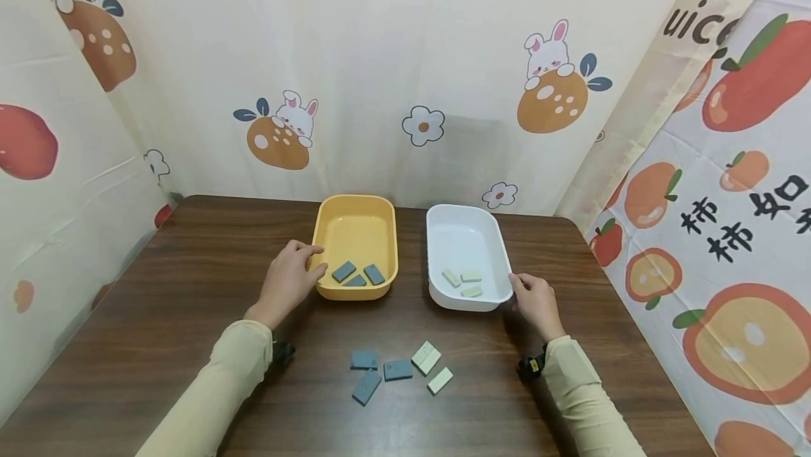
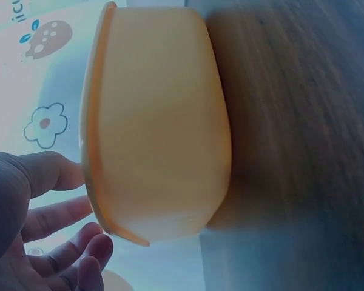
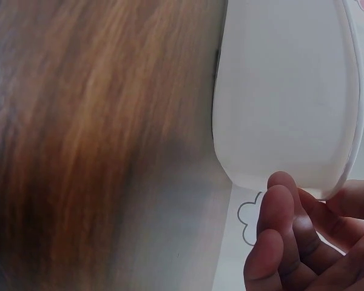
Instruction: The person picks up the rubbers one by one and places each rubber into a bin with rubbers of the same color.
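Observation:
At the left rim of a yellow plastic tray [image 1: 357,205] is my left hand [image 1: 288,281], its thumb and index finger curved over the edge. In the left wrist view the fingertips of my left hand [image 2: 48,224] go partly out of sight behind the rim. Blue-grey rectangular blocks [image 1: 374,274] lie inside that tray. My right hand [image 1: 535,302] pinches the right rim of a white tray [image 1: 465,232] near its front corner. Small pale green blocks [image 1: 472,277] lie in the white tray. The right wrist view shows thumb and index finger meeting at the white tray's edge.
On the brown wooden table [image 1: 494,401], several blue-grey blocks [image 1: 398,370] lie loose in front of the trays. Pale green blocks [image 1: 440,381] lie just to their right. A fruit-printed curtain [image 1: 380,77] hangs behind the table and along both sides.

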`<state>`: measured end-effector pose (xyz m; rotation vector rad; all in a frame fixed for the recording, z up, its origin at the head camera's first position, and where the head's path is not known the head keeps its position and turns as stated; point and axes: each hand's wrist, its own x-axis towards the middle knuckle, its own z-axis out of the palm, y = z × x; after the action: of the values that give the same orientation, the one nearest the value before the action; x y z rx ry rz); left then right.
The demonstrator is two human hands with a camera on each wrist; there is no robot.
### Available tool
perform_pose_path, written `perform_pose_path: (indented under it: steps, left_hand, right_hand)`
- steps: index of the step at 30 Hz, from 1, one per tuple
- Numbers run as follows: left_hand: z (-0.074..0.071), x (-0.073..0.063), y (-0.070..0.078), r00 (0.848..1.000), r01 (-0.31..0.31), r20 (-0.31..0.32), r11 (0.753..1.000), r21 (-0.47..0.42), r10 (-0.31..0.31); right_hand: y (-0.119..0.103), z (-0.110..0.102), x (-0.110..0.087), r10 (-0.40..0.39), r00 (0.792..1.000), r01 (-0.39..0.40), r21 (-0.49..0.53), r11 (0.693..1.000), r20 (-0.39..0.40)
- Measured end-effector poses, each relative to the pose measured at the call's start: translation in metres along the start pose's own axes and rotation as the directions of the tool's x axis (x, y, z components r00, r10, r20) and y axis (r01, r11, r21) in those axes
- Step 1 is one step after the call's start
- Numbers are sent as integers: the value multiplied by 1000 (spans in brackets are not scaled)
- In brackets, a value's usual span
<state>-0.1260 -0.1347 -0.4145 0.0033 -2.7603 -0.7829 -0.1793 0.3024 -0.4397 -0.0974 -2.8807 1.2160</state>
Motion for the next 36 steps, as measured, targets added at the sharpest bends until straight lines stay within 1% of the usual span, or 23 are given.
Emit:
perform_pose_path:
  steps: [4,12,18,23,27,30,36]
  left_hand:
    - [1,-1,-2,1000,16,-5,1000,4,-16]
    - [3,-3,-4,998,64,14,998,-3,-64]
    - [4,-6,-8,997,81,11,997,-2,-81]
    - [4,-9,-10,997,79,6,997,-5,-79]
    - [5,-10,-11,998,56,-16,998,-9,-56]
    - [6,-10,-12,999,39,-34,999,-5,-39]
    - [7,-9,-13,998,48,-34,999,-8,-48]
  right_hand:
    - [1,0,-1,1,1000,-1,-1,1000,0]
    - [2,1,-2,4,1000,-4,1,1000,6]
    - [3,2,-2,3,1000,-3,5,1000,7]
    - [3,2,-1,-2,1000,2,10,1000,1]
    - [2,2,-1,-7,1000,7,11,1000,-7]
    - [1,1,-2,4,1000,-4,22,1000,-6]
    - [0,0,-2,26,1000,-26,39,999,1]
